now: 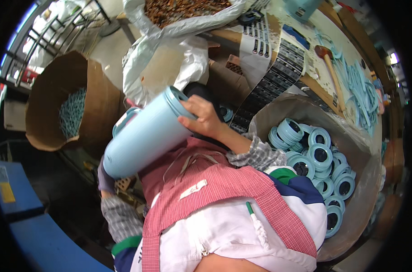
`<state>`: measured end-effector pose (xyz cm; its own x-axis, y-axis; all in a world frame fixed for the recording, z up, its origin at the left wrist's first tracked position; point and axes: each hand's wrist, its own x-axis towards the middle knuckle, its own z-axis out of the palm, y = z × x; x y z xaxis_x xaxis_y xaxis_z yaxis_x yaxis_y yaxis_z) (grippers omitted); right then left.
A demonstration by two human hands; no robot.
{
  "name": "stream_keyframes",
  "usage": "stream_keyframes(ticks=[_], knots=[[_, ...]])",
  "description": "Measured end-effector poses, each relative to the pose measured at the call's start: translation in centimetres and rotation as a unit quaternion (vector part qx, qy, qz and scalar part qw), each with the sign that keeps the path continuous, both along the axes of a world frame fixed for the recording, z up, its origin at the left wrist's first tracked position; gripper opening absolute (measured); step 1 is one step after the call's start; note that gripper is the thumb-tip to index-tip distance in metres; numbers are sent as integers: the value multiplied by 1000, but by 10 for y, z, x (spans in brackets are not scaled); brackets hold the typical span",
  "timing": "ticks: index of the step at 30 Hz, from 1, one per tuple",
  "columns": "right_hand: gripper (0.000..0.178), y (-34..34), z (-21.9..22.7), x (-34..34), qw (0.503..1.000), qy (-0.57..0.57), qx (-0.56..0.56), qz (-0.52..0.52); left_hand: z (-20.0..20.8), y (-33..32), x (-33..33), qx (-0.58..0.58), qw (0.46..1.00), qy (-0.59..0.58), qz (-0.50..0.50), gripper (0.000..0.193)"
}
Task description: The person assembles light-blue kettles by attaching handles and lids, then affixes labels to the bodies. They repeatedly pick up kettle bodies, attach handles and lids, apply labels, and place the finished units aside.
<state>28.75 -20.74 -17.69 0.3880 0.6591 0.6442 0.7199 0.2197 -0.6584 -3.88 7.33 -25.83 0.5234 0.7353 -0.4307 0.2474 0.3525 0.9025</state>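
A light blue plastic pitcher point(147, 131), tall and round with a loop handle on its far left side, lies tilted across my lap. Its mouth points up and to the right. My right hand point(201, 117) grips the rim, thumb on the outer wall and fingers curled over the opening. Around the base at the lower left is my left hand point(106, 179), in a greyish-purple glove and mostly hidden behind the pitcher. A red checked apron point(178, 181) lies beneath the pitcher.
Left of me stands a brown cardboard drum point(99, 90) with thin teal pieces inside. Ahead is a white sack point(197, 27) of brown bits. A lined bin point(355, 136) on my right holds many light blue rings point(320, 155). On the bench are a mallet point(330, 75), label sheets point(269, 86) and blue strips point(358, 90).
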Motion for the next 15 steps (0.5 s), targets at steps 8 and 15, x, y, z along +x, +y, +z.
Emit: stream_keyframes(ticks=[8, 15], knots=[[40, 19, 36, 9, 997, -37, 56, -28, -16, 4, 7, -147, 987, -54, 25, 38], [43, 26, 19, -7, 997, -41, 62, -2, -29, 5, -2, -189, 980, -58, 35, 38]])
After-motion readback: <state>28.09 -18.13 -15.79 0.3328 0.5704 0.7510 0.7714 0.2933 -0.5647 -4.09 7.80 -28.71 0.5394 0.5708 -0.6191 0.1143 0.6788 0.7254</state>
